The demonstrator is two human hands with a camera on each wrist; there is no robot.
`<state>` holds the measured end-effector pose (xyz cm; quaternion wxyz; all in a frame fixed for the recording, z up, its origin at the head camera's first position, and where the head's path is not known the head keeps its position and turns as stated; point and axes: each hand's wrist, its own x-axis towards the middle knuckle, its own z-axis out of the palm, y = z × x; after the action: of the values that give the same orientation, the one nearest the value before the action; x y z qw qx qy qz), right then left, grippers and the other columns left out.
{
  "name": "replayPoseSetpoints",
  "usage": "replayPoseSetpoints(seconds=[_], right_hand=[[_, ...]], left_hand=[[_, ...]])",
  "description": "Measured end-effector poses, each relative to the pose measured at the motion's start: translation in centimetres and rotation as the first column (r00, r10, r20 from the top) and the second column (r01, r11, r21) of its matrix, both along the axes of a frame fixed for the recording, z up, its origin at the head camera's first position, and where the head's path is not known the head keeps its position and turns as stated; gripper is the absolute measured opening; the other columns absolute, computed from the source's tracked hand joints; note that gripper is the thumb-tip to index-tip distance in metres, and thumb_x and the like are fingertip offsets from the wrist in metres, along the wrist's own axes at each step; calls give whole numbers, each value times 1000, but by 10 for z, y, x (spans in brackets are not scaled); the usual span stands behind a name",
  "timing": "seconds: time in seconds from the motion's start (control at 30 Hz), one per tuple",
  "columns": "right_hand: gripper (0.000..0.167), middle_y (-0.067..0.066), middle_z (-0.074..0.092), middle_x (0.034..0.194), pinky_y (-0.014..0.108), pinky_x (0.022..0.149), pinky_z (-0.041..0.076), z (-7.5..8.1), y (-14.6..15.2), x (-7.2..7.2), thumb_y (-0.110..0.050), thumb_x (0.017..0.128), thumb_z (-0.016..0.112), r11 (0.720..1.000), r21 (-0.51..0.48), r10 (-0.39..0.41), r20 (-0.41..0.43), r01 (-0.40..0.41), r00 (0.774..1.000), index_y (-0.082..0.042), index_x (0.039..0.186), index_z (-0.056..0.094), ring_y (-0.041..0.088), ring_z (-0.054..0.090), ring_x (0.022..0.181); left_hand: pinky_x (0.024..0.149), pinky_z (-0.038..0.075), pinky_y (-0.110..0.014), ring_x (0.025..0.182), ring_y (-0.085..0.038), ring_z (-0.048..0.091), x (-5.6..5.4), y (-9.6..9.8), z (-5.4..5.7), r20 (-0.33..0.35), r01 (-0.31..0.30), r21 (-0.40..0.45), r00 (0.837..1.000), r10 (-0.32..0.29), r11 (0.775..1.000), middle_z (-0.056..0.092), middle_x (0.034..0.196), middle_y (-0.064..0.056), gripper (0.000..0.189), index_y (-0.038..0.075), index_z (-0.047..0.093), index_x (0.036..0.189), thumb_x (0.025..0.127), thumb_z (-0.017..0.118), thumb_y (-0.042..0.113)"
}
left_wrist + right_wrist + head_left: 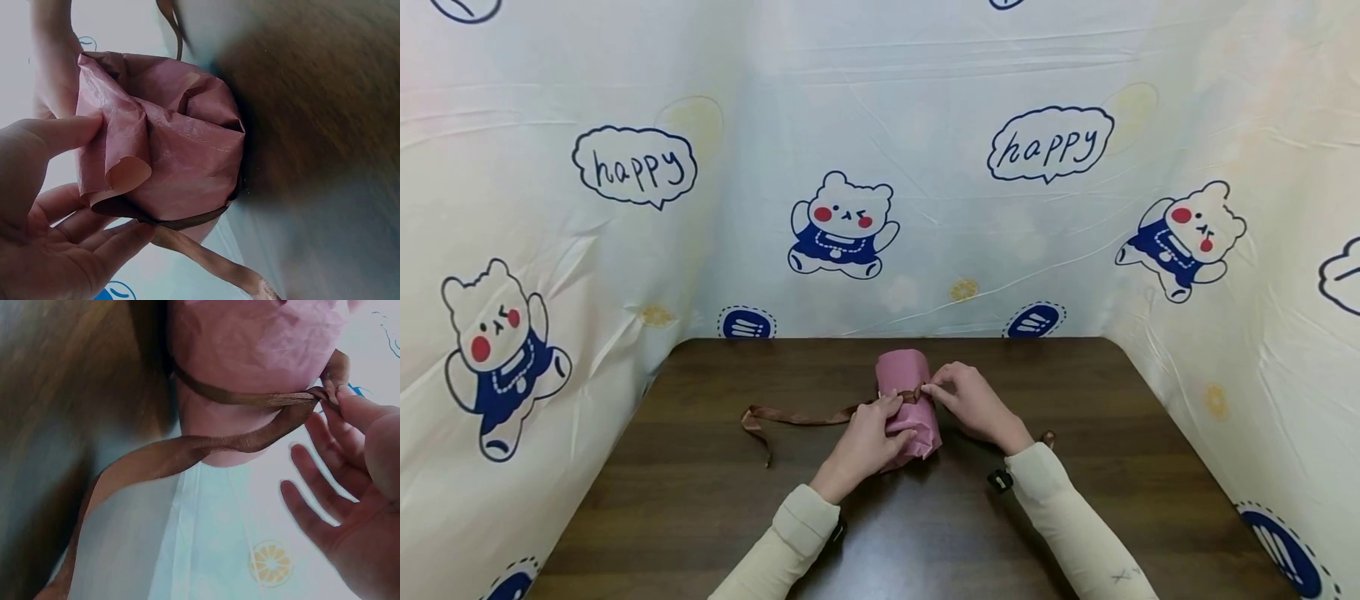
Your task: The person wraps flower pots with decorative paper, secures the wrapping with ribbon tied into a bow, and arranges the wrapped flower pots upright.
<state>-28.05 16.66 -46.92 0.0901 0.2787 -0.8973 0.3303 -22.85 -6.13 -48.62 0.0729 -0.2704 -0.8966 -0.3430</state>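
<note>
A bundle wrapped in pink paper (901, 367) lies on the table, its long side pointing away from me. A brown ribbon (250, 397) circles its middle, with the strands crossing on top. My left hand (861, 442) holds the near part of the bundle, thumb against the folded paper end (181, 137) and fingertips by the ribbon. On the other side, my right hand (977, 408) pinches the ribbon at the crossing between thumb and forefinger, the other fingers spread. One ribbon tail (805, 417) trails left over the table; another hangs down in the right wrist view.
The dark wooden table (700, 500) runs back to a pale curtain (940, 275) printed with bears and lettering, which also encloses both sides. A ribbon end (1048, 437) shows beside the right cuff. A small black device (1000, 480) sits at the right wrist.
</note>
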Motion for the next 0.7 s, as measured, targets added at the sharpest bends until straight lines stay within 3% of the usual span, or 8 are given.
replayPoseSetpoints(seconds=[0.1,0.23,0.4,0.5,0.6,0.7], right_hand=[[24,-4,69,85,34,72,52,3,2,4,-29,103,62,996,-79,-42,84,49,996,-16,86,73,11,59,76],[29,3,69,83,28,64,47,12,5,7,-31,105,58,964,-248,-52,184,98,982,-12,87,70,16,56,69],[31,14,71,92,26,77,49,19,4,11,-28,107,54,941,-334,37,262,55,964,-2,96,68,29,65,83],[30,20,72,91,31,84,53,19,2,12,-21,107,53,930,-366,61,269,43,961,4,98,67,37,69,90],[27,21,72,84,40,83,57,17,1,13,-17,107,54,918,-393,57,265,54,963,5,98,66,41,69,85],[23,23,69,77,43,73,58,15,0,14,-16,106,55,902,-423,44,283,83,958,4,100,65,38,66,74]], left_hand=[[103,51,-47,131,-36,57,0,0,0,-4,0,1,1000,0,1000,57,142,-26,57,-1,61,138,91,78,26],[102,51,-47,132,-36,55,-1,0,-1,-7,-5,4,1000,5,1000,56,143,-26,57,-1,60,139,91,78,25],[103,50,-48,133,-37,54,-1,1,-2,6,-6,13,1000,6,1000,54,144,-25,57,-1,60,139,91,78,24],[104,49,-47,134,-36,54,-1,1,-3,10,-4,12,1000,4,1000,54,145,-25,57,0,60,139,91,78,24],[104,50,-47,133,-36,54,-1,1,-4,-4,1,14,1000,-1,1000,55,144,-26,56,-1,61,139,91,78,23],[103,50,-48,133,-37,55,-1,1,-4,-8,3,18,1000,-3,1000,55,144,-27,56,-2,60,138,90,79,22]])
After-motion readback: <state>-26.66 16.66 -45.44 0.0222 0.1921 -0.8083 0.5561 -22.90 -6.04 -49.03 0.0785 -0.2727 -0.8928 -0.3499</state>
